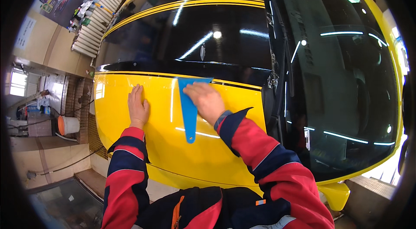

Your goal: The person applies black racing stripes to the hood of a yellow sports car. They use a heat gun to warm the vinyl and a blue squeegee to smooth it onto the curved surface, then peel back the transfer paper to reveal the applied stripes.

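Observation:
A yellow car hood (203, 159) with a glossy black film (173, 43) over its middle lies in front of me. My right hand (204, 101) grips a blue squeegee (189, 118) near its wide end. The wide edge rests along the thin black stripe (156, 74) at the border of yellow and black, and the tapered handle points back toward me. My left hand (138, 107) lies flat on the yellow paint, fingers stretched toward the stripe, holding nothing.
The dark windshield (342, 82) and wiper area stand to the right. Far left are a white radiator (96, 25) with bottles and tools, a white bucket (68, 125) and a hose. A yellow side mirror (336, 195) juts out at the lower right.

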Demonstrator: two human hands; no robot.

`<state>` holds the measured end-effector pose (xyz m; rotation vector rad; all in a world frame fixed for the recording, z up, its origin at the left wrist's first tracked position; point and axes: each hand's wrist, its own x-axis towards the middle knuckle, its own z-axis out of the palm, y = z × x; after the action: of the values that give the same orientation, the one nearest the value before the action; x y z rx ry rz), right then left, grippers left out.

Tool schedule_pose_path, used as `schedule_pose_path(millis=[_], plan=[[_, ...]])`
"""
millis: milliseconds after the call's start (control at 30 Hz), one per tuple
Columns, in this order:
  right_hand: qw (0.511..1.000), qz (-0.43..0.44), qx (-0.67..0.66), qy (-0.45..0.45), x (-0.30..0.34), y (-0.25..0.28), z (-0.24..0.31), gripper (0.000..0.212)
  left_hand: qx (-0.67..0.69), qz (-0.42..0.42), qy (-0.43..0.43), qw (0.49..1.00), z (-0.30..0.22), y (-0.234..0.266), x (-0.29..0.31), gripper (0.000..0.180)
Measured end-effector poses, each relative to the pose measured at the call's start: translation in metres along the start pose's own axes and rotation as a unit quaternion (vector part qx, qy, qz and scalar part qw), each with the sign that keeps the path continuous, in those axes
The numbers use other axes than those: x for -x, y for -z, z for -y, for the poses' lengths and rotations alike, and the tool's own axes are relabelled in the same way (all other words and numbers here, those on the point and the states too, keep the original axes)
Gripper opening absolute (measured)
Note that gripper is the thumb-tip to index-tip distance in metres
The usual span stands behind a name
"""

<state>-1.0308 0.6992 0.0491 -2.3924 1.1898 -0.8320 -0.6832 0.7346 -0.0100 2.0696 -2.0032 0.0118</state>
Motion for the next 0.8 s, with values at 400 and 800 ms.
schedule_pose_path(millis=[400, 800], plan=[[0.996, -0.057, -0.061, -0.044, 0.073, 0.044, -0.015, 0.044, 0.007, 0.006, 0.001, 1.0, 0.007, -0.002, 0.002, 0.057], [0.97, -0.045, -0.116, -0.208, 0.112, 0.076, -0.023, 0.033, 0.003, -0.006, -0.017, 1.0, 0.013, -0.006, 0.004, 0.058]])
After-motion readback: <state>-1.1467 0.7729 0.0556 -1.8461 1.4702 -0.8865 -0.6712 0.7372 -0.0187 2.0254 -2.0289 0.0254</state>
